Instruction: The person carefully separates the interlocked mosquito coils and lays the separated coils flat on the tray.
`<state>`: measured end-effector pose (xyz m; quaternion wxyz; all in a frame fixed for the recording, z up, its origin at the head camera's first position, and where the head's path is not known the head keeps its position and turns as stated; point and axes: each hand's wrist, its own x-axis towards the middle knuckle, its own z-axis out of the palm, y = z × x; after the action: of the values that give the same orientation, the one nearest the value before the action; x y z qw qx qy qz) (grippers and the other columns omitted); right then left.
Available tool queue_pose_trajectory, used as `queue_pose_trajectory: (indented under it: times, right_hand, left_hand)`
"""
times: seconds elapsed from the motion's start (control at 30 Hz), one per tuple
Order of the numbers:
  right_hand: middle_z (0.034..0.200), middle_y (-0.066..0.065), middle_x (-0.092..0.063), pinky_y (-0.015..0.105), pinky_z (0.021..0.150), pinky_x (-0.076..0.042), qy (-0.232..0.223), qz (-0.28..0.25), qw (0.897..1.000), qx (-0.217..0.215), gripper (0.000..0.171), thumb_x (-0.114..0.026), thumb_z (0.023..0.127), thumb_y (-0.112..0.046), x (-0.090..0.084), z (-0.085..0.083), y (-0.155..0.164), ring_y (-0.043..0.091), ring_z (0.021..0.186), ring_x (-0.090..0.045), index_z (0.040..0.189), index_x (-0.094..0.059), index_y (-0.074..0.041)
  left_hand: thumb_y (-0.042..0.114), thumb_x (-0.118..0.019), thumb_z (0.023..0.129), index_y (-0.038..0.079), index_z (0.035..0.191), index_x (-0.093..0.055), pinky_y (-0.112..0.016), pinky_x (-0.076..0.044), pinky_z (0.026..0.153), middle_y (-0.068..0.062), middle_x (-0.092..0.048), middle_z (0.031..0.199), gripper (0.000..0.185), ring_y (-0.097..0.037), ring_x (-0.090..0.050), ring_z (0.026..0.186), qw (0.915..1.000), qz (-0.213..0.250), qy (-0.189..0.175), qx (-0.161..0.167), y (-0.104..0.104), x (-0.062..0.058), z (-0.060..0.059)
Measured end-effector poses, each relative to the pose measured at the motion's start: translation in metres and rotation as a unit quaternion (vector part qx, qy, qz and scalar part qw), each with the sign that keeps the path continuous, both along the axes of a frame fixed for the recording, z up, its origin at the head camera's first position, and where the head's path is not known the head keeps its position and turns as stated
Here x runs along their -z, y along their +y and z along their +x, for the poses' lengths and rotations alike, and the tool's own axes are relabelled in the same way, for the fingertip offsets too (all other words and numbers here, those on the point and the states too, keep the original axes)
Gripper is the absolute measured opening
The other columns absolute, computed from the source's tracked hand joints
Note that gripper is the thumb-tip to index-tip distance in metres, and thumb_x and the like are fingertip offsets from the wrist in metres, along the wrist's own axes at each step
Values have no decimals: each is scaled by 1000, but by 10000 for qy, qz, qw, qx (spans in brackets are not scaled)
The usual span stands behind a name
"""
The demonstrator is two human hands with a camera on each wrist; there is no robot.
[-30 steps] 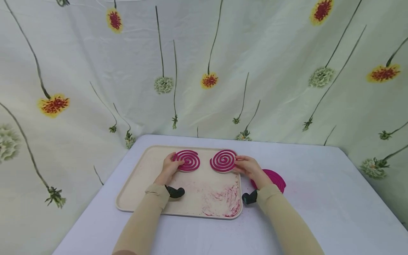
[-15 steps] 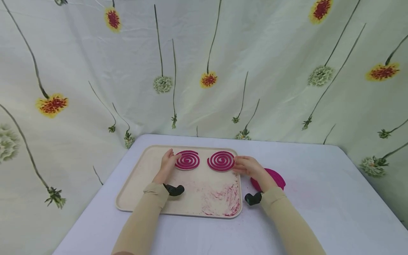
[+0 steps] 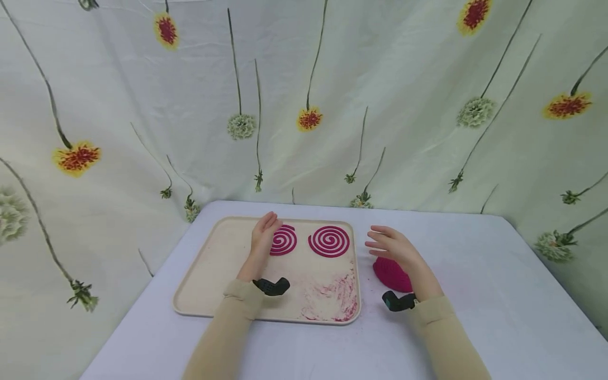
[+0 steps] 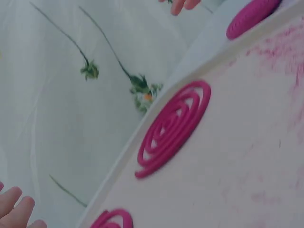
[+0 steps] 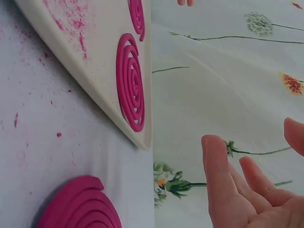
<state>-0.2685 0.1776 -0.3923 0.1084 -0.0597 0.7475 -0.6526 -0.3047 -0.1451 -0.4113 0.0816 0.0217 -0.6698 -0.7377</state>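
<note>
Hovering near stacked coils (image 3: 391,276), the right hand (image 3: 398,249) has parted fingers (image 5: 216,164).

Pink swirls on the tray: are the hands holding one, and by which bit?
Nothing is held. The left hand and right hand are both empty, and the two pink swirls lie flat on the tray.

Tray (image 3: 223,258) looks smooth matt plastic, powdery smears; spiral coils (image 3: 329,241) matt; backdrop (image 3: 404,79) is creased cloth, slight sheen; sleeves (image 3: 225,332) matt cloth.
</note>
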Motion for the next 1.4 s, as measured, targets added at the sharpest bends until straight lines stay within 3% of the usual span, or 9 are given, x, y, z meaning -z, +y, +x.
queue_pose_trajectory:
  times: [0.13, 0.3, 0.4, 0.5, 0.63, 0.73, 0.97, 1.17, 1.4]
  right_hand:
    - [141, 27, -37, 41, 94, -47, 434, 51, 9990, 123, 62, -53, 96, -29, 2, 12, 21, 36, 120, -50, 142, -29, 5]
    - [134, 13, -51, 33, 88, -51, 969, -84, 9935, 587, 61, -56, 93, -41, 47, -7, 64, 22, 112, -59, 140, -40, -7]
    - [128, 7, -57, 26, 84, -52, 1032, -140, 9865, 1265, 62, -60, 88, -49, 73, -22, 85, 17, 107, -61, 137, -46, -14]
    - [125, 8, -58, 21, 80, -52, 1050, -252, 9781, 1781, 64, -61, 86, -52, 88, -30, 98, 18, 106, -62, 136, -47, -15]
    - [126, 11, -57, 19, 79, -52, 897, -283, 9731, 2104, 64, -61, 86, -51, 92, -29, 104, 17, 105, -62, 135, -47, -12]
    - [125, 12, -57, 18, 78, -52, 704, -261, 9738, 2148, 63, -61, 87, -48, 90, -22, 105, 13, 102, -62, 135, -46, -9]
    - [114, 4, -61, 17, 78, -52, 490, -160, 9753, 2148, 62, -62, 89, -41, 66, 7, 95, 1, 91, -61, 132, -46, 1]
    - [125, 21, -53, 14, 81, -49, 597, 620, 9720, 2186, 54, -59, 93, -34, 50, 23, 83, -7, 86, -55, 130, -48, 4]
    - [129, 22, -52, 16, 84, -47, 579, 1064, 9689, 2156, 52, -57, 94, -33, 53, 23, 83, 10, 103, -55, 131, -49, 0]
  left_hand:
    - [7, -54, 94, -3, 137, -39, -38, -35, 106, -18, -45, 138, 47, -25, -45, 126, 9960, 692, 418, 371, 34, -4, 15]
    - [0, -54, 92, -5, 126, -47, -34, -48, 94, -16, -57, 121, 35, -20, -58, 108, 9774, 1743, 850, 838, 82, 2, 32]
    - [-1, -55, 91, -3, 119, -51, -32, -52, 87, -14, -60, 112, 28, -17, -61, 97, 9676, 2165, 798, 1027, 113, 8, 42]
    - [-3, -56, 89, -3, 113, -53, -31, -53, 81, -14, -62, 107, 24, -15, -62, 89, 9646, 2435, 449, 903, 143, 9, 53]
    - [-7, -56, 87, -7, 109, -52, -27, -54, 75, -16, -63, 103, 22, -17, -63, 86, 9680, 2452, 299, 442, 175, 14, 66]
    - [-8, -55, 86, -9, 108, -51, -27, -54, 75, -17, -62, 103, 22, -20, -62, 88, 9710, 2338, 379, 318, 190, 23, 73]
    - [-3, -52, 88, -7, 116, -50, -34, -50, 89, -15, -57, 113, 28, -33, -53, 109, 9797, 1834, 286, 754, 205, 47, 83]
    - [5, -56, 89, -4, 129, -46, -35, -41, 101, -21, -47, 132, 42, -34, -44, 125, 9815, 1585, 70, 1076, 208, 57, 87]
    - [2, -57, 88, -7, 133, -43, -46, -30, 108, -24, -40, 139, 48, -40, -32, 132, 9853, 1205, -93, 1211, 218, 62, 95]
